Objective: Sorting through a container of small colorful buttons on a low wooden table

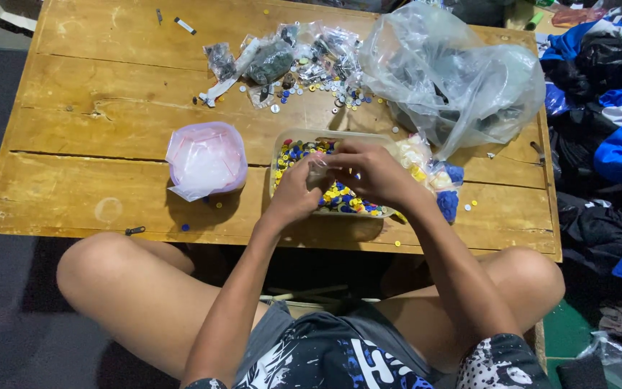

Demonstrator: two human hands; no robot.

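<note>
Both my hands meet over a clear plastic tray (280,141) filled with several small blue, yellow and red buttons. My left hand (296,193) pinches a small clear plastic bag (317,165) from the left. My right hand (368,171) grips the same bag from the right, fingers curled over it. The bag's contents are hidden by my fingers. A low wooden table (102,108) carries the tray.
A pink-rimmed bowl lined with white plastic (206,159) sits left of the tray. Small bags of buttons (437,176) lie to its right. A big clear plastic bag (455,79) and loose buttons with little packets (304,65) fill the far side. Clothes (606,94) pile up at right.
</note>
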